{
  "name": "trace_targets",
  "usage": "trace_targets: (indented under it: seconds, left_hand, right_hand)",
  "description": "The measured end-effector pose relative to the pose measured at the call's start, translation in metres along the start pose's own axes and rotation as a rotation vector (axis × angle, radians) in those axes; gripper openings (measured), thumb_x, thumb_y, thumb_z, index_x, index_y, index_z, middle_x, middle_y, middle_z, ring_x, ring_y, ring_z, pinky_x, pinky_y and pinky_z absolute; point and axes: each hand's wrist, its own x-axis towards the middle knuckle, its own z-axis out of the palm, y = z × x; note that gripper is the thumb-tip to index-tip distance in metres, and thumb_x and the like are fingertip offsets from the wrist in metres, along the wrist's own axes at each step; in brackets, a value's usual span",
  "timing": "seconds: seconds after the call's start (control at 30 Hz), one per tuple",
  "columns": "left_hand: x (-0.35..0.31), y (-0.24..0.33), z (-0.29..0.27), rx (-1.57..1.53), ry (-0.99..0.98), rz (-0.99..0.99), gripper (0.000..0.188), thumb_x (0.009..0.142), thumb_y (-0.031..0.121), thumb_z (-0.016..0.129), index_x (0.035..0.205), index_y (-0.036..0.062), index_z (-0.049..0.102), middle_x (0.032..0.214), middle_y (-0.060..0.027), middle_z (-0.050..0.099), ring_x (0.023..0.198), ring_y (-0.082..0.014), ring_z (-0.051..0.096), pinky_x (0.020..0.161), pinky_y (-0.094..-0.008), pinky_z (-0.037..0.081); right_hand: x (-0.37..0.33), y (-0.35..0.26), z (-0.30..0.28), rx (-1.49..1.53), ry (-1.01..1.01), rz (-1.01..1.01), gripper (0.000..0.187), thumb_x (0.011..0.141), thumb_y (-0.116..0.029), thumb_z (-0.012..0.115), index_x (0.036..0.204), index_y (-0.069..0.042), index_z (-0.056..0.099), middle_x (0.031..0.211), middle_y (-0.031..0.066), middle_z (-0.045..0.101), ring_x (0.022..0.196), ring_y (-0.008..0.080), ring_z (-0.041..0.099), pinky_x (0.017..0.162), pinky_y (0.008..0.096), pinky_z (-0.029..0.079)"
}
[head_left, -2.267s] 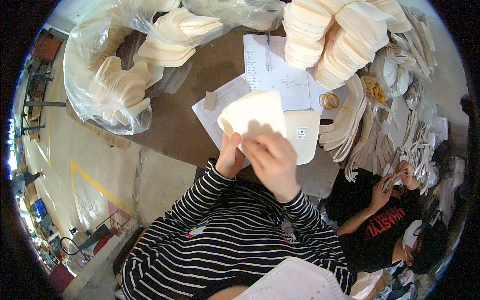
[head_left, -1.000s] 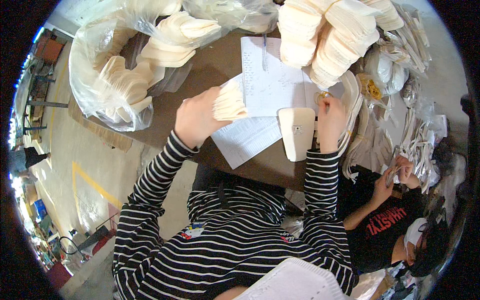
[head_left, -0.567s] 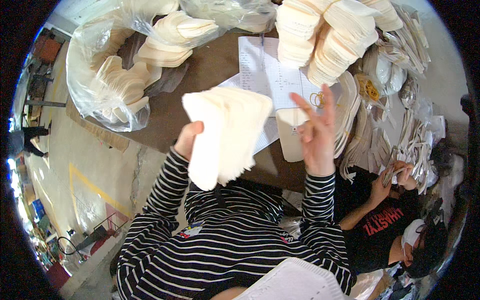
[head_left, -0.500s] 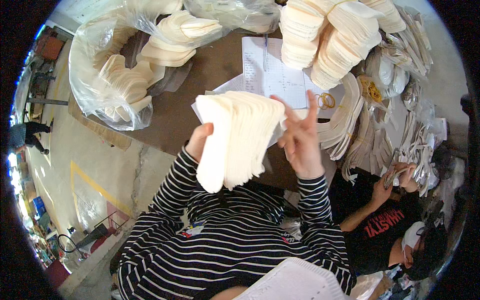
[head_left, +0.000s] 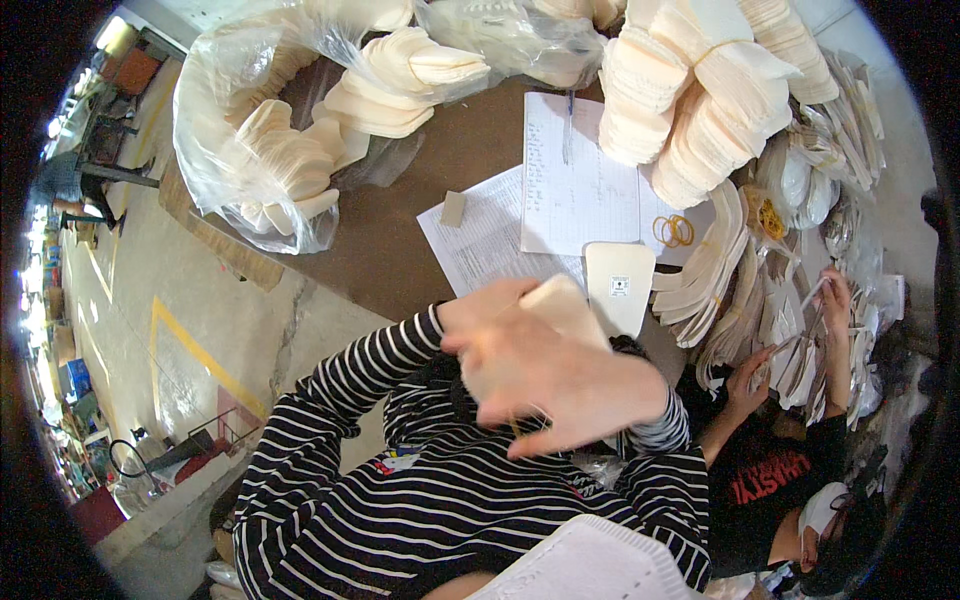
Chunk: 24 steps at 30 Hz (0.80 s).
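Note:
A stack of cream shoe-insole pieces (head_left: 568, 308) is held low in front of my chest, mostly hidden behind my hands. My left hand (head_left: 487, 303) grips its far left side, fingers partly covered. Across the front of the stack lies my right hand (head_left: 570, 385), thumb apart and fingers smeared by motion. A thin yellowish strand, seemingly a rubber band (head_left: 516, 428), shows by its fingers. Just beyond, a single insole piece (head_left: 618, 262) with a small printed label lies on the table.
Written sheets (head_left: 560, 200) with a pen and a small grey block (head_left: 452, 209) lie on the brown table (head_left: 400, 195). Rubber bands (head_left: 673, 231) rest on paper. Bagged insoles (head_left: 285, 160) and banded stacks (head_left: 690, 110) stand behind. At right, a co-worker's hands (head_left: 750, 385) handle strips.
The stack has come down and tilted, and my right hand has swung in from the right across it. The labelled insole now shows. The co-worker's hands have moved apart.

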Motion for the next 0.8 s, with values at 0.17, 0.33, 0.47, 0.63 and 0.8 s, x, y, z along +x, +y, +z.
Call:
trace_targets:
  seconds: [0.17, 0.33, 0.47, 0.63, 0.8]
  left_hand:
    - [-0.007, 0.007, -0.041, -0.718, 0.384, 0.008, 0.06, 0.088, 0.039, 0.073, 0.128, -0.0027, 0.056, 0.109, -0.0129, 0.069, 0.09, -0.0189, 0.07, 0.079, -0.0324, 0.059]
    - [-0.029, 0.005, -0.036, -0.711, 0.548, 0.358, 0.088, 0.081, 0.057, 0.076, 0.138, -0.0022, 0.047, 0.128, -0.0141, 0.062, 0.112, -0.0243, 0.064, 0.095, -0.0392, 0.055]
    - [-0.016, -0.007, -0.018, -0.813, 0.409, 0.304, 0.089, 0.081, 0.058, 0.075, 0.143, 0.0016, 0.044, 0.134, -0.0141, 0.059, 0.121, -0.0259, 0.058, 0.103, -0.0411, 0.049]
    - [-0.019, -0.03, -0.02, -0.994, 0.314, 0.13, 0.08, 0.087, 0.05, 0.071, 0.144, 0.0022, 0.043, 0.137, -0.0152, 0.057, 0.122, -0.0265, 0.057, 0.106, -0.0394, 0.046]
    - [-0.037, 0.002, -0.021, -0.584, 0.053, -0.206, 0.074, 0.086, 0.046, 0.073, 0.138, -0.0013, 0.05, 0.126, -0.0154, 0.063, 0.111, -0.0232, 0.062, 0.096, -0.0356, 0.05]
  right_hand:
    - [-0.063, -0.013, -0.015, 0.58, 0.422, 0.033, 0.048, 0.085, -0.03, 0.073, 0.123, -0.01, 0.051, 0.143, 0.0237, 0.043, 0.123, 0.0322, 0.051, 0.102, 0.0479, 0.043]
    - [-0.124, 0.061, -0.014, 1.401, 1.554, -0.512, 0.06, 0.097, -0.038, 0.058, 0.145, -0.012, 0.034, 0.15, 0.024, 0.036, 0.133, 0.0311, 0.043, 0.108, 0.0499, 0.04]
    - [-0.052, 0.098, 0.027, 0.843, 1.659, -0.07, 0.098, 0.084, -0.036, 0.074, 0.154, -0.029, 0.006, 0.156, 0.0218, 0.028, 0.141, 0.0318, 0.035, 0.113, 0.0491, 0.036]
    - [-0.007, 0.097, 0.053, 0.914, 1.231, 0.147, 0.135, 0.062, -0.057, 0.088, 0.155, -0.042, -0.009, 0.155, 0.0287, 0.026, 0.143, 0.04, 0.031, 0.115, 0.0554, 0.03]
    - [-0.017, 0.086, 0.048, 1.061, 1.016, 0.172, 0.133, 0.06, -0.063, 0.087, 0.154, -0.037, -0.004, 0.147, 0.0295, 0.038, 0.134, 0.038, 0.041, 0.114, 0.0522, 0.031]
